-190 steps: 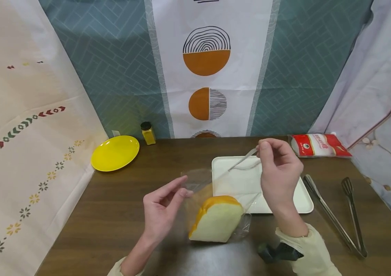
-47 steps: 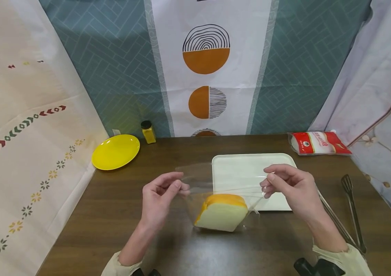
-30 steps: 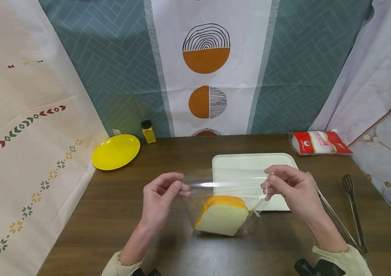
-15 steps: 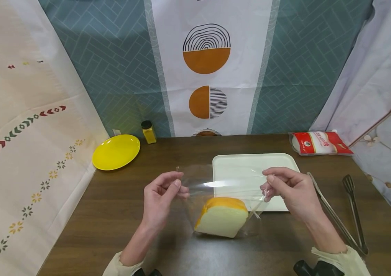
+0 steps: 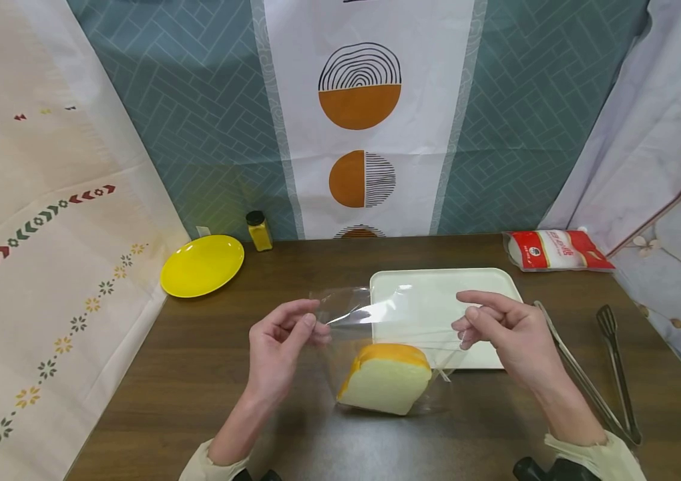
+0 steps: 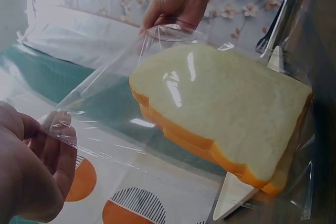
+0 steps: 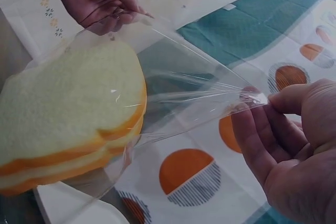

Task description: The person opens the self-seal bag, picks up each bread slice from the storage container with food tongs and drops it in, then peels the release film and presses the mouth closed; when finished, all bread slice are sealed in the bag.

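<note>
A clear plastic bag [image 5: 346, 314] hangs between both hands, with bread slices [image 5: 385, 381] inside it, pale with orange crust. At least two slices show in the right wrist view, stacked face to face. My left hand [image 5: 279, 347] pinches the bag's left upper edge between thumb and fingers. On the other side my right hand [image 5: 511, 334] pinches the opposite upper corner, its index finger held out straighter. The right wrist view shows the plastic gathered into creases at the right thumb and fingertips [image 7: 247, 109]. Both hands are apart from the bread itself.
Behind the bag lies a white tray [image 5: 436, 287]. A yellow plate [image 5: 202, 266] and a yellow black-capped bottle [image 5: 259, 232] stand at the back left. Metal tongs [image 5: 617, 374] lie at right, near a red and white packet [image 5: 559, 250]. Curtains enclose the wooden table [image 5: 208, 374].
Earlier, my right hand was raised higher with a strip of plastic; it has come down to the bag's right corner. Lately both hands stay nearly still, and the bag's upper film has shifted.
</note>
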A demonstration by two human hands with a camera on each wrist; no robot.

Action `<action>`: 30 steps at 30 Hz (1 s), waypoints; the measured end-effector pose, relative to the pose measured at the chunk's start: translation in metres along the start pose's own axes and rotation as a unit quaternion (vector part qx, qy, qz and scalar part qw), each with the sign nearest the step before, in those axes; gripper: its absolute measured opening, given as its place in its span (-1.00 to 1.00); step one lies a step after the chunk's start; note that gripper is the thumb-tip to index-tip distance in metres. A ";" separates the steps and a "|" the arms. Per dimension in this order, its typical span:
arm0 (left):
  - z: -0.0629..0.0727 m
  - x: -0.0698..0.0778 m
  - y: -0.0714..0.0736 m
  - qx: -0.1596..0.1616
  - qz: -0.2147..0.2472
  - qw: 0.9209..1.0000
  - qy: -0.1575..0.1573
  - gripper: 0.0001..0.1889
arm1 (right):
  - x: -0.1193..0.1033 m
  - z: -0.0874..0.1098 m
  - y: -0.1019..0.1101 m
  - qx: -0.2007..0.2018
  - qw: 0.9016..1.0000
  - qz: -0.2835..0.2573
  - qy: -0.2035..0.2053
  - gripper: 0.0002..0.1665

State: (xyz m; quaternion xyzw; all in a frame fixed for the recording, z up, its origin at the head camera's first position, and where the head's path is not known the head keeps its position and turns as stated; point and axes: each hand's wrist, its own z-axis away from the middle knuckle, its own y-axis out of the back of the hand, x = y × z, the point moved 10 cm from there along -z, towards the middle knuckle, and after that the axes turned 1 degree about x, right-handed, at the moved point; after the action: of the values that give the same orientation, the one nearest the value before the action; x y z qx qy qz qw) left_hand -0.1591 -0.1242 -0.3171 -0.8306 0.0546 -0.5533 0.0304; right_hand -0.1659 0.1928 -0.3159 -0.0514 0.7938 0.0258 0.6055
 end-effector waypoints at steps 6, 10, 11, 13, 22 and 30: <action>0.000 -0.001 -0.001 -0.002 0.005 1.000 0.006 -0.71 | -0.002 0.001 0.000 0.001 1.000 0.016 0.009 -0.76; 0.001 -0.001 0.000 -0.002 -0.001 1.000 0.009 -0.73 | -0.003 0.002 0.001 0.005 1.000 0.023 0.012 -0.78; 0.001 -0.001 0.000 -0.003 -0.004 1.000 0.009 -0.73 | -0.003 0.002 0.001 0.006 1.000 0.023 0.013 -0.78; 0.001 0.000 0.000 -0.002 -0.009 1.000 0.008 -0.75 | -0.003 0.003 0.001 0.004 1.000 0.022 0.016 -0.78; 0.001 0.004 -0.001 -0.009 -0.008 1.000 -0.016 -0.81 | -0.007 0.004 -0.001 -0.004 0.999 -0.013 0.046 -0.72; 0.001 0.006 -0.002 -0.017 -0.005 0.999 -0.032 -0.87 | -0.009 0.004 -0.003 -0.022 0.995 -0.056 0.082 -0.67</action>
State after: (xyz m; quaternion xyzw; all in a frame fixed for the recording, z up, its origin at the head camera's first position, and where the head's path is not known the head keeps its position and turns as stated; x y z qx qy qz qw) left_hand -0.1560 -0.1227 -0.3121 -0.8484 0.0593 -0.5258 0.0154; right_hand -0.1593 0.1909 -0.3079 -0.1112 0.8357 0.0050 0.5378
